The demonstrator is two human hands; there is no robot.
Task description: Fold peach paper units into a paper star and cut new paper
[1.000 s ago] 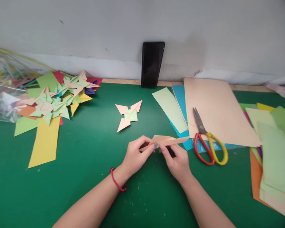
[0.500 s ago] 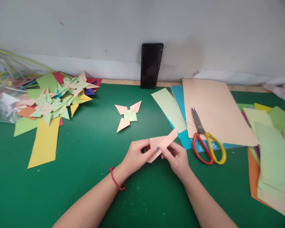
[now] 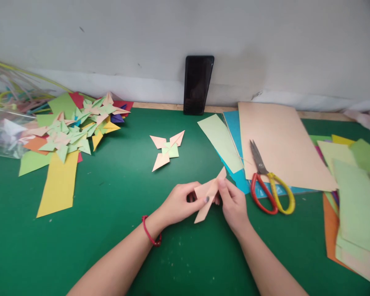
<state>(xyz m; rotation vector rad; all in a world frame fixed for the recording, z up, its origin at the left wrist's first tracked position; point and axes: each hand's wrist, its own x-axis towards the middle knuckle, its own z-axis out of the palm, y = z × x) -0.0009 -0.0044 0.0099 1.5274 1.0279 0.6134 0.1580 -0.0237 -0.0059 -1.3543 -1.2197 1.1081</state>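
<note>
A folded strip of peach paper [image 3: 205, 211] is held between my two hands just above the green table. My left hand [image 3: 185, 202] grips it from the left, thumb on top and the other fingers underneath. On the right, my right hand [image 3: 234, 203] pinches the upper part with its thumb, close to the pointed tip. The fingers behind the paper are partly hidden. Beyond my hands lies a folded paper star [image 3: 170, 150], pale green in the middle with three peach points.
Scissors [image 3: 260, 166] with red and yellow handles rest on a peach sheet [image 3: 283, 144]. Coloured paper sheets [image 3: 359, 205] lie at the far right. Several folded stars [image 3: 77, 131] pile up at left beside a plastic bag [image 3: 9, 133]. A phone [image 3: 199, 84] leans on the wall.
The paper in my hands has turned steeper, its lower end now pointing down toward me. My right thumb has moved up to the tip area. Both hands still hold the paper.
</note>
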